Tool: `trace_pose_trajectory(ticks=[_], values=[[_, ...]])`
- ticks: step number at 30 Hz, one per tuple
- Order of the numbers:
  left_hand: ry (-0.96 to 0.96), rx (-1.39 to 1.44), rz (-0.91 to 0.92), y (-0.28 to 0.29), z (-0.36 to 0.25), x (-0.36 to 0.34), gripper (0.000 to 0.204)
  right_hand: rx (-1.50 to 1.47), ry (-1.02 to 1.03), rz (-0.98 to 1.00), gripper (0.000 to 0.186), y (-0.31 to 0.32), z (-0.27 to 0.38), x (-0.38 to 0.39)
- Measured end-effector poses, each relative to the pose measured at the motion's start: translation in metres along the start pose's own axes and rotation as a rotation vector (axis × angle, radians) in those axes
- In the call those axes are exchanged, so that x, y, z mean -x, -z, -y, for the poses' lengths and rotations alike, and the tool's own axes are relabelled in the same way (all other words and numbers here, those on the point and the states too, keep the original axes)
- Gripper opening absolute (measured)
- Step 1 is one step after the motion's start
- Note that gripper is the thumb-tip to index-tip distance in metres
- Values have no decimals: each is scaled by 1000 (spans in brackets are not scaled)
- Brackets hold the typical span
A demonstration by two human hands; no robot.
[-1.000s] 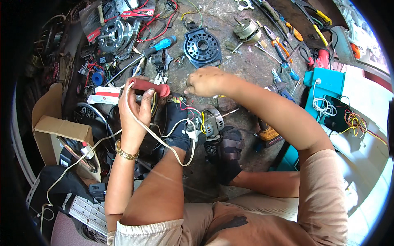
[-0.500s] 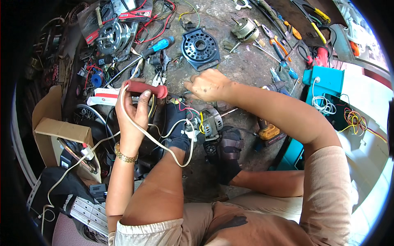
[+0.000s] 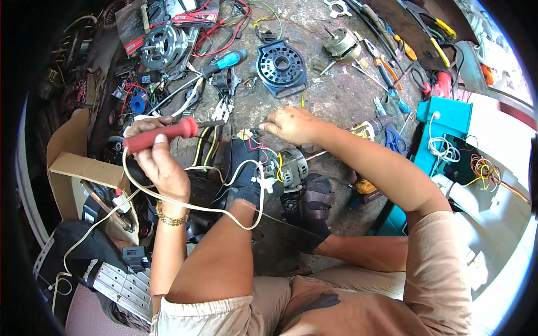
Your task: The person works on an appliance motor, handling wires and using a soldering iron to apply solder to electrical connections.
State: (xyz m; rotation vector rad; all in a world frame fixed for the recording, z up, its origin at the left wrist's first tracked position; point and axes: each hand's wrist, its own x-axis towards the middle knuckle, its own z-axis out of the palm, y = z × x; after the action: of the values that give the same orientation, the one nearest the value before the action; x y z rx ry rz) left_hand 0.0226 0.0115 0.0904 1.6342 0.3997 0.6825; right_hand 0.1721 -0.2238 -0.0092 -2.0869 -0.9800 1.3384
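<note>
My left hand (image 3: pixel 162 165) is wrapped round the red handle of a soldering iron (image 3: pixel 168 135). Its dark tip points right, and a pale cord loops down from the handle's end. Across from it, my right hand (image 3: pixel 294 124) has thumb and forefinger pinched together; what they hold, if anything, is too small to make out. Between and just below the hands, pink, white and yellow wires meet at a small pale piece (image 3: pixel 245 134). These wires run to an electric motor (image 3: pixel 292 167) with a long shaft, lying between my feet.
A black round vented cover (image 3: pixel 281 64) lies beyond my right hand. Another motor (image 3: pixel 342 46), pliers (image 3: pixel 386 70) and a yellow drill (image 3: pixel 367 130) are to the right, near a teal case (image 3: pixel 445 117). A blue-handled screwdriver (image 3: pixel 224 60) and a cardboard box (image 3: pixel 87 171) are left.
My left hand has drawn the soldering iron back to the left, away from the wires. The right hand stays near them, still pinched. The whole view has shifted slightly.
</note>
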Motion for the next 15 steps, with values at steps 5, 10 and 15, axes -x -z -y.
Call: trace_pose_trajectory(ticks=[5,10,15], values=[[-162,-446,111,-6,-17,-25,22,502,184,-389,42,-15,4,18],[-406,-527,212,-36,-28,-19,32,563,130,-531,49,-33,19,34],[-523,-501,390,-56,-19,21,41,-192,-267,-319,55,-60,23,30]])
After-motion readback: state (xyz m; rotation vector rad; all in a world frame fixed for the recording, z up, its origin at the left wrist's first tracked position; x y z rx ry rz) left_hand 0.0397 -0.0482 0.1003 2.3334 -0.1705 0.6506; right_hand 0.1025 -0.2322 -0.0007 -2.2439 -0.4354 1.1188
